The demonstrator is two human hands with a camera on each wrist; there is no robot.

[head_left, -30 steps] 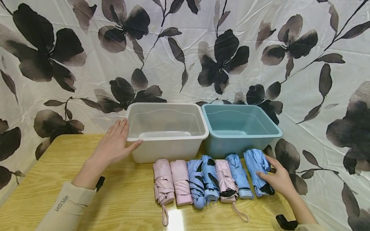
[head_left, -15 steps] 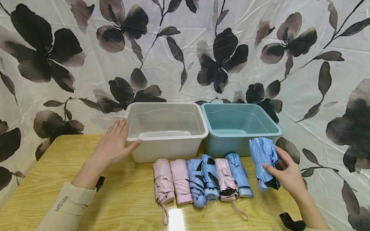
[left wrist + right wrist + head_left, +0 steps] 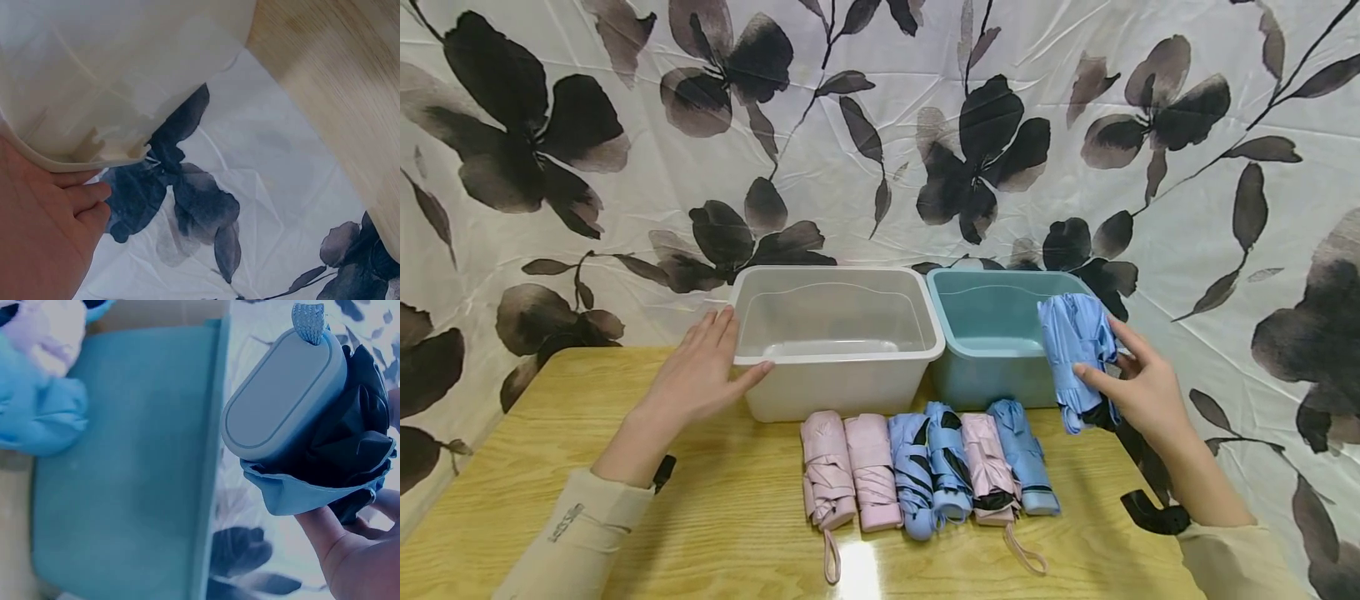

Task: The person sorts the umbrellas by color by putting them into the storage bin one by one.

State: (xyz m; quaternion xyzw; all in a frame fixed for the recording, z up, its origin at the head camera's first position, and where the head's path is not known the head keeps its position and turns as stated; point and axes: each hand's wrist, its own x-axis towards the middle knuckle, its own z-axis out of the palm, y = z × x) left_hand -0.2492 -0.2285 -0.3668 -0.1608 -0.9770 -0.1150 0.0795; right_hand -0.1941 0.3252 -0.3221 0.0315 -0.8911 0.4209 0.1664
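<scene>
My right hand [image 3: 1142, 387] grips a folded blue umbrella [image 3: 1075, 354] around its side, raised over the front right of the teal bin [image 3: 992, 379]. In the right wrist view the umbrella's pale, rounded handle end [image 3: 281, 394] with a strap and its black lining face the camera. My left hand [image 3: 696, 367] rests at the left front corner of the white bin [image 3: 835, 387], fingers along the side and thumb on the front rim. The left wrist view shows its fingers [image 3: 87, 197] against the outside, just below the rim.
A row of folded umbrellas lies before the bins: two pink ones [image 3: 829, 471] at left, two blue ones [image 3: 912, 475], a pink one [image 3: 991, 467] and a blue one [image 3: 1026, 458] at right. A floral cloth [image 3: 865, 133] hangs behind the wooden table [image 3: 715, 508].
My right hand has lifted the rightmost blue umbrella off the table, up and back to the teal bin's rim. The left hand has stayed at the white bin.
</scene>
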